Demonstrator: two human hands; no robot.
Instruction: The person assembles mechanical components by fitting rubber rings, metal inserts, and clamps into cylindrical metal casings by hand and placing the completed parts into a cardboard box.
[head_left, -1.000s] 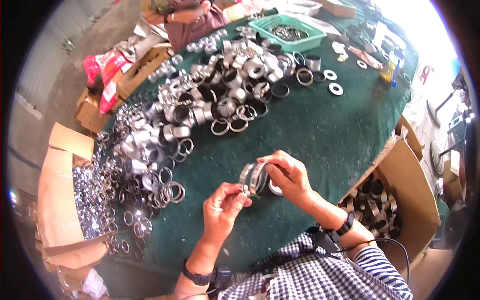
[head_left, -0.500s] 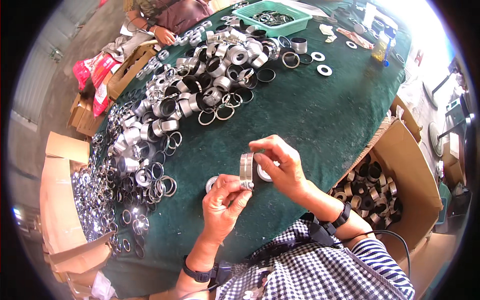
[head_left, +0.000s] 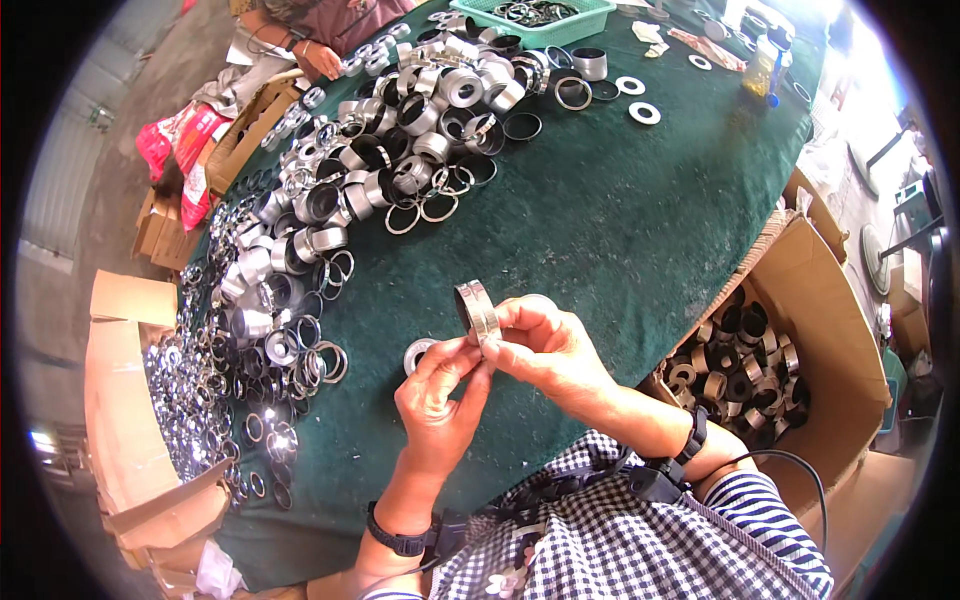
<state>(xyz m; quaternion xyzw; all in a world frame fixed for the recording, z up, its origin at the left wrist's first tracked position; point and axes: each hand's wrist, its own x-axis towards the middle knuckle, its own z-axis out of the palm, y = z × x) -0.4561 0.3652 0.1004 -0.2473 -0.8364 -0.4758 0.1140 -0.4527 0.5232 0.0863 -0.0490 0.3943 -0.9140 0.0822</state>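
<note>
I hold a silvery metal band clamp (head_left: 480,316) upright over the green cloth, its dark inside showing on the left. My left hand (head_left: 438,398) pinches its lower edge between thumb and fingertips. From the right, my right hand (head_left: 556,352) grips the same clamp, with the thumb low and the fingers against its side. The fingertips of both hands almost meet at the bottom, so the small fastening there is hidden. A round metal piece with a pale rim (head_left: 416,354) lies on the cloth beside my left hand, partly covered by it.
A large heap of metal sleeves and rings (head_left: 400,150) spreads across the table's left and far side. An open carton of ring parts (head_left: 835,350) stands at right. Far off are a green basket (head_left: 560,30), a bottle (head_left: 762,75), flat washers (head_left: 644,113) and another person's hand (head_left: 322,60).
My right hand has come down from the clamp's top to its lower right side. The clamp has turned and tilted, showing its dark inside. The view has shifted slightly.
</note>
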